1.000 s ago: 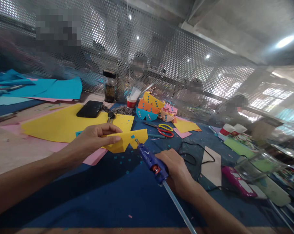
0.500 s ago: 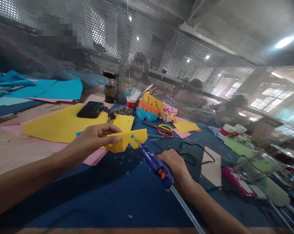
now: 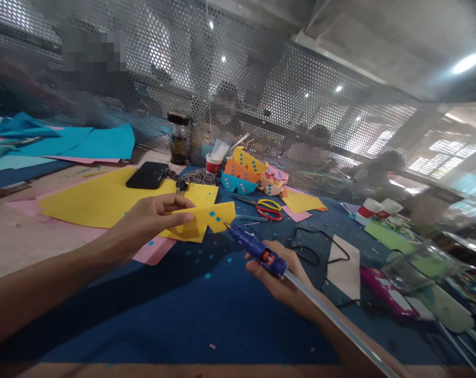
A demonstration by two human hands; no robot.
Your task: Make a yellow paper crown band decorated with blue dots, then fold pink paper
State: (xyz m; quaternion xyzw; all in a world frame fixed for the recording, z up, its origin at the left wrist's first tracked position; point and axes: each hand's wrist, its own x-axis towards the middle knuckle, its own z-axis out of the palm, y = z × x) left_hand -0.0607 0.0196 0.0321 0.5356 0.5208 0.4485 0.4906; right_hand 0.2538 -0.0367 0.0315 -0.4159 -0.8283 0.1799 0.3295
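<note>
My left hand (image 3: pixel 151 218) pinches a yellow paper cut-out (image 3: pixel 206 219) with small blue squares on it, held a little above the blue table cover (image 3: pixel 183 310). My right hand (image 3: pixel 281 275) grips a blue hot glue gun (image 3: pixel 256 247) with a clear glue stick (image 3: pixel 332 320) trailing back from it. The gun's nozzle points at the lower right edge of the cut-out, just short of touching it. Tiny blue paper squares lie scattered on the cover below.
A large yellow sheet (image 3: pixel 92 199) over pink paper, a black phone (image 3: pixel 146 175), keys and a dark jar (image 3: pixel 178 138) lie behind. Finished coloured paper pieces (image 3: pixel 246 173), scissors (image 3: pixel 267 209), a black cable (image 3: pixel 312 247) and paper cups (image 3: pixel 374 209) sit to the right. People sit behind a perforated metal screen.
My right hand has rolled palm-up and flattened the glue gun, its nozzle now slightly off the cut-out's edge. The left hand and cut-out have shifted slightly.
</note>
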